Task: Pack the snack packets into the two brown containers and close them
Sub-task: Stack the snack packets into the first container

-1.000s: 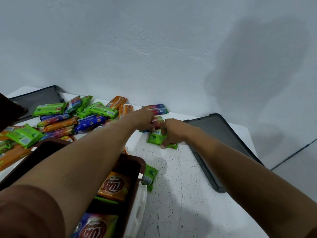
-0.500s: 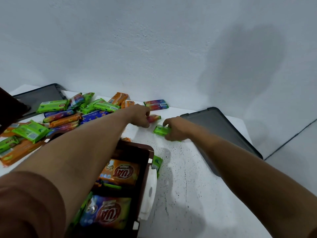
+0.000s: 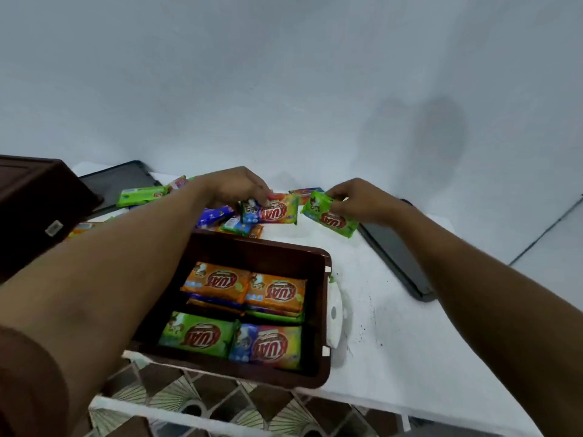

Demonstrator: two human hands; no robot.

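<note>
Above the open container (image 3: pixel 321 313), light, crinkly packets are pinched by their edges: rainbow packet (image 3: pixel 274 212) by left hand (image 3: pixel 235 187), green packet (image 3: pixel 331 214) by right hand (image 3: pixel 356 200).

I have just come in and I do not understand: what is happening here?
A person is packing snack packets into an open brown container on a white table. The left hand holds a multicoloured packet, the right hand a green packet, both above the table. The container already holds several packets; more lie loose behind it.
</note>
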